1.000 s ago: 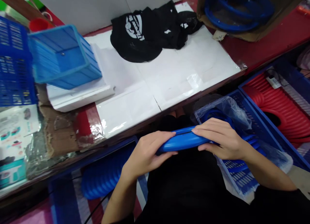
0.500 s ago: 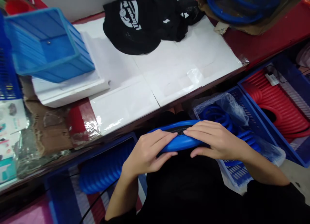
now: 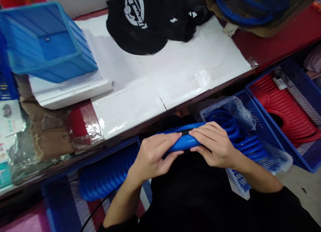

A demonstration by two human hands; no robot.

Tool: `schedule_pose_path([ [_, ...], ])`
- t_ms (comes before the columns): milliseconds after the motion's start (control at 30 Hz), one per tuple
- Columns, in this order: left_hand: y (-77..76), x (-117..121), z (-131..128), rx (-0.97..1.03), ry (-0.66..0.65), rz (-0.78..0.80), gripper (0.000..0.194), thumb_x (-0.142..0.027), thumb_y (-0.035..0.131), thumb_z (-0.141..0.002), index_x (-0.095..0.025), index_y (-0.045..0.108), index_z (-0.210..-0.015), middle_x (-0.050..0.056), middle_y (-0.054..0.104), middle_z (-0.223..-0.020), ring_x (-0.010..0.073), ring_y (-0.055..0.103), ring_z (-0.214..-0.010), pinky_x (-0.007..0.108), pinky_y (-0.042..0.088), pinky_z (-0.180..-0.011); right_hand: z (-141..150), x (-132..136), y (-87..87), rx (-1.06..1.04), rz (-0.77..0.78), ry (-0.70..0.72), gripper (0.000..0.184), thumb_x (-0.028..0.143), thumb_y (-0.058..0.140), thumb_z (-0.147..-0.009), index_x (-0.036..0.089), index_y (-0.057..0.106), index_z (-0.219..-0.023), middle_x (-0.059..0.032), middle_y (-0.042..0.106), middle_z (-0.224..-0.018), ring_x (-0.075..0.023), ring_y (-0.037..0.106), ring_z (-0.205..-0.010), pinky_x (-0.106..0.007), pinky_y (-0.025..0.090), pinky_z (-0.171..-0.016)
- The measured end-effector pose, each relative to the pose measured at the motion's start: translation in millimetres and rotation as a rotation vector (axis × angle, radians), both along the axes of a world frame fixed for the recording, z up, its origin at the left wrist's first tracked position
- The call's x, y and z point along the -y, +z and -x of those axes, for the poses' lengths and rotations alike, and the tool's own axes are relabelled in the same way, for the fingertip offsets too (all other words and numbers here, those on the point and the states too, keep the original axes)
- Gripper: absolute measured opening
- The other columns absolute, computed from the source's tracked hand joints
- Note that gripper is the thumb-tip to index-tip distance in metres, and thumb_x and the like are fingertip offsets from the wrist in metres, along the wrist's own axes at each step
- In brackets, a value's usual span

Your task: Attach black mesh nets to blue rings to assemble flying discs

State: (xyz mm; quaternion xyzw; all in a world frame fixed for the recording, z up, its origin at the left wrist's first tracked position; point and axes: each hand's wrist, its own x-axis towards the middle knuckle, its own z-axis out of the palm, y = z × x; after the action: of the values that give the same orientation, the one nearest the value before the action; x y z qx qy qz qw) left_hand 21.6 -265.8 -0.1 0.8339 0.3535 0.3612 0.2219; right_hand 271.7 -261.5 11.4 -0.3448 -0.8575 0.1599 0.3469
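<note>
A smooth blue ring (image 3: 187, 145) is gripped between my two hands in front of my body, below the table's edge. Black mesh-like material shows within its upper side, between my fingertips. My left hand (image 3: 156, 155) is closed on the ring's left part, fingers on top and thumb underneath. On the right part, my right hand (image 3: 214, 143) is closed the same way, its fingertips on the black material. The fingers hide much of the ring's ends. On the table lies a pile of black fabric pieces (image 3: 137, 24) with white print.
A blue bin (image 3: 82, 54) stands on a white foam slab (image 3: 80, 94) at the left of the table. Below are blue crates (image 3: 265, 125) with blue rings (image 3: 225, 121) and red rings (image 3: 288, 111). More blue rings (image 3: 107, 171) lie under the table. A box (image 3: 265, 29) sits at upper right.
The ring has tilted, so its inner black part looks narrower. My right hand has moved slightly left, its thumb pressing nearer the ring's underside.
</note>
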Motion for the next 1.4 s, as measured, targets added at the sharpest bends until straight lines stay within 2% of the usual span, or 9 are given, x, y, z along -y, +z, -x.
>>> schedule_pose_path([
  [233, -5.0, -14.9, 27.2, 0.139, -0.154, 0.067, 0.043, -0.036, 0.074, -0.099, -0.021, 0.069, -0.14, 0.013, 0.082, -0.112, 0.0255, 0.079, -0.093, 0.038, 0.061, -0.082, -22.5, -11.5, 14.2, 0.086, 0.123, 0.104, 0.056, 0.047, 0.072, -0.1, 0.017, 0.06, -0.146, -0.0149, 0.077, -0.124, -0.0286, 0.072, -0.115, -0.048, 0.056, -0.102],
  [367, -20.2, -22.8, 37.9, 0.337, -0.196, 0.108, 0.043, -0.042, 0.075, -0.097, -0.02, 0.073, -0.135, 0.015, 0.082, -0.106, 0.0284, 0.077, -0.091, 0.046, 0.061, -0.084, -31.5, -10.7, 14.6, 0.053, 0.096, 0.112, 0.047, 0.038, 0.072, -0.101, 0.017, 0.062, -0.142, -0.0133, 0.078, -0.117, -0.0264, 0.074, -0.107, -0.045, 0.059, -0.096],
  [467, -25.4, -24.1, 39.8, 0.342, -0.186, 0.166, 0.044, -0.037, 0.08, -0.093, -0.018, 0.073, -0.133, 0.016, 0.082, -0.107, 0.0291, 0.076, -0.095, 0.047, 0.061, -0.086, -30.4, -9.1, 10.8, 0.051, 0.087, 0.102, 0.044, 0.036, 0.072, -0.101, 0.014, 0.064, -0.138, -0.0143, 0.078, -0.113, -0.0266, 0.074, -0.102, -0.044, 0.06, -0.091],
  [733, -25.6, -22.7, 38.6, 0.325, -0.071, 0.135, 0.043, -0.036, 0.08, -0.094, -0.021, 0.074, -0.134, 0.015, 0.082, -0.114, 0.0294, 0.077, -0.101, 0.045, 0.063, -0.088, -22.8, -4.7, 4.0, -0.076, 0.015, -0.008, 0.048, 0.031, 0.076, -0.096, 0.02, 0.066, -0.141, -0.0113, 0.08, -0.108, -0.0267, 0.077, -0.089, -0.045, 0.056, -0.083],
  [900, -42.4, -16.2, 42.6, 0.42, 0.145, 0.151, 0.048, -0.046, 0.078, -0.094, -0.02, 0.072, -0.133, 0.017, 0.08, -0.116, 0.0315, 0.078, -0.105, 0.048, 0.064, -0.092, -68.3, -4.4, -17.7, -0.439, 0.071, -0.049, 0.041, 0.045, 0.066, -0.1, 0.027, 0.071, -0.137, -0.0097, 0.08, -0.107, -0.0304, 0.075, -0.09, -0.057, 0.056, -0.09],
  [967, -52.8, -13.1, 41.5, 0.521, 0.197, 0.162, 0.04, -0.048, 0.075, -0.096, -0.018, 0.076, -0.123, 0.015, 0.081, -0.104, 0.0304, 0.079, -0.098, 0.046, 0.066, -0.087, -91.4, -2.3, -30.7, -0.478, 0.109, -0.085, 0.037, 0.042, 0.058, -0.104, 0.032, 0.069, -0.137, -0.0074, 0.08, -0.112, -0.032, 0.073, -0.105, -0.063, 0.053, -0.102],
  [1067, -63.6, -10.2, 36.5, 0.59, 0.239, 0.09, 0.038, -0.051, 0.078, -0.093, -0.019, 0.078, -0.112, 0.013, 0.079, -0.096, 0.0286, 0.077, -0.092, 0.046, 0.065, -0.084, -111.8, 2.7, -43.2, -0.218, 0.274, -0.082, 0.044, 0.043, 0.059, -0.104, 0.029, 0.062, -0.146, -0.0129, 0.074, -0.133, -0.0351, 0.066, -0.128, -0.065, 0.051, -0.11],
  [1200, -60.2, -8.1, 29.8, 0.411, 0.248, 0.059, 0.038, -0.05, 0.082, -0.09, -0.02, 0.08, -0.114, 0.012, 0.079, -0.102, 0.0258, 0.075, -0.093, 0.04, 0.063, -0.082, -98.6, 7.3, -36.4, -0.006, 0.256, -0.099, 0.054, 0.037, 0.066, -0.101, 0.027, 0.055, -0.153, -0.0159, 0.068, -0.144, -0.0355, 0.06, -0.138, -0.063, 0.051, -0.112],
  [1400, -48.9, -3.8, 25.8, 0.312, 0.215, 0.055, 0.037, -0.041, 0.082, -0.092, -0.019, 0.077, -0.121, 0.011, 0.077, -0.107, 0.0235, 0.074, -0.095, 0.036, 0.061, -0.085, -44.4, -0.8, -13.1, 0.037, 0.088, 0.013, 0.06, 0.031, 0.076, -0.097, 0.022, 0.055, -0.153, -0.0152, 0.075, -0.13, -0.0332, 0.07, -0.122, -0.057, 0.056, -0.106],
])
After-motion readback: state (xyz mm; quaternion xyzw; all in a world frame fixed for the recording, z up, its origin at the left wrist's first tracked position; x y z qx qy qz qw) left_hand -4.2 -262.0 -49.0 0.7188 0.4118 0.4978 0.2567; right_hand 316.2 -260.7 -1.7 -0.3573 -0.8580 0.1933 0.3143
